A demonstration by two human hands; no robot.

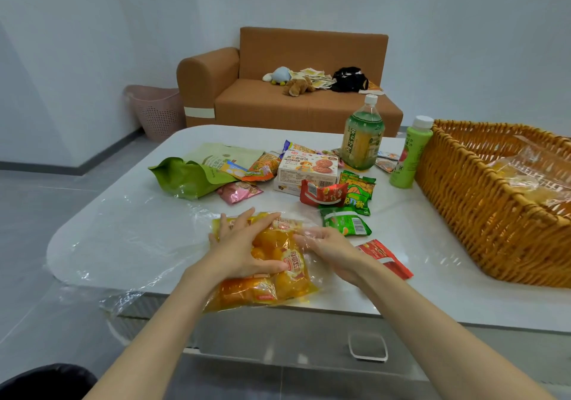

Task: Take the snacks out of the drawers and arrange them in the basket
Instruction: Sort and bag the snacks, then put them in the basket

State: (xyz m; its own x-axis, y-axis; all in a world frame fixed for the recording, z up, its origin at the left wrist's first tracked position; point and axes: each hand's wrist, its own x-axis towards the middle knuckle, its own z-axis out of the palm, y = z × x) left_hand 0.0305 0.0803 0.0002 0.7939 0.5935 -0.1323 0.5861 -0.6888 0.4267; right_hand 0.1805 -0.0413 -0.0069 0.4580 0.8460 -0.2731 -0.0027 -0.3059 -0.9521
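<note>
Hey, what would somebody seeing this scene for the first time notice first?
Probably the bright yellow bread bag at the near edge of the table, with the left hand and right hand resting on it. Then the big wicker basket on the right, and the colourful snack packets strewn mid-table around a cookie box.

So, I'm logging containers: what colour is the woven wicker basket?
The woven wicker basket is golden orange-brown; head view shows it best.

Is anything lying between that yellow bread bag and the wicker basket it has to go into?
Only flat things: a red packet and a green packet lie on the table between the bread bag and the wicker basket. Lifted, the bag would likely pass over them.
</note>
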